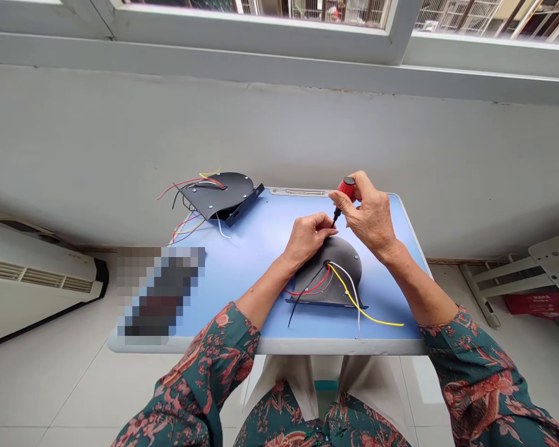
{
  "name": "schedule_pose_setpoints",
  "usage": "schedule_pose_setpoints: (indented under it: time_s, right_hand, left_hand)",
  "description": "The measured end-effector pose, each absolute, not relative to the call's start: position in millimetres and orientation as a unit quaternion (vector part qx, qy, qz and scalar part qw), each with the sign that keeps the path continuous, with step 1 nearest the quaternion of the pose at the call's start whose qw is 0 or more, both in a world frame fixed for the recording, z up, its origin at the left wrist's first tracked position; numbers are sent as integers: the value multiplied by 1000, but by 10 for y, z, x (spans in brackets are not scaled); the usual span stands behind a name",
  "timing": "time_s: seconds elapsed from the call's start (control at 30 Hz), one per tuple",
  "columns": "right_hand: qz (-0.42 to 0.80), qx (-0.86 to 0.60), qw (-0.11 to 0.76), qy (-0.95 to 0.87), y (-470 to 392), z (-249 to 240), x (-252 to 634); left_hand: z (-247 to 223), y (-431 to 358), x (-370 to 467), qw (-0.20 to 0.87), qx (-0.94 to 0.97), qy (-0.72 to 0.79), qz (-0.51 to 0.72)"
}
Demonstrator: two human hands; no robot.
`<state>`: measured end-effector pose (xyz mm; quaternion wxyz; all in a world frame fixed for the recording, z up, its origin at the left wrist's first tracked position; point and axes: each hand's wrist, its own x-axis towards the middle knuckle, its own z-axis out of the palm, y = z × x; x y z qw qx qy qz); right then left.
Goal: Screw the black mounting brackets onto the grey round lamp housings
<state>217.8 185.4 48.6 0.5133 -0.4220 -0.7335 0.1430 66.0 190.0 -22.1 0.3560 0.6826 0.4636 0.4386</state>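
Note:
A dark rounded metal housing (342, 282) lies on the blue table (246, 273), with red, black, white and yellow wires coming out of a hole in its face. My right hand (370, 214) is wrapped round the red handle of a screwdriver (346, 188), whose dark shaft points down to the housing's far edge. At that edge my left hand (310, 236) has its fingers pinched together beside the screwdriver's tip. Whatever is between those fingertips is too small and hidden to make out.
A second dark housing (223, 192) with loose wires sits at the table's back left corner. A pixelated dark object (161, 298) lies at the left front. Behind the table is a wall (279, 136); a white metal frame (498, 267) stands to the right.

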Motion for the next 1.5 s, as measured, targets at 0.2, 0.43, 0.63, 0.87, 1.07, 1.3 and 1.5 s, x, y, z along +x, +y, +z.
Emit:
schedule_pose_setpoints:
  time_s: [0.2, 0.43, 0.63, 0.87, 1.07, 1.3, 1.5]
  right_hand:
    - [185, -355, 496, -771, 1839, 596, 2253]
    - [90, -430, 533, -723, 1866, 598, 2252]
    - [208, -378, 488, -759, 1831, 680, 2338]
    - [136, -434, 517, -725, 1761, 650, 2183]
    - [93, -495, 531, -681, 1805, 580, 2168]
    - [162, -371, 490, -772, 1812, 627, 2271]
    - [103, -391, 501, -765, 1831, 608, 2200]
  left_hand:
    - [-282, 1925, 677, 387, 660, 459, 452]
    - [-247, 1907, 667, 375, 697, 440, 425]
    - [-260, 1910, 669, 402, 685, 433, 426]
    - [-267, 1908, 679, 364, 673, 447, 463]
    - [-269, 1926, 674, 383, 669, 450, 451]
    - [-290, 1945, 655, 372, 678, 444, 453]
    - [-286, 1944, 651, 349, 706, 434, 438]
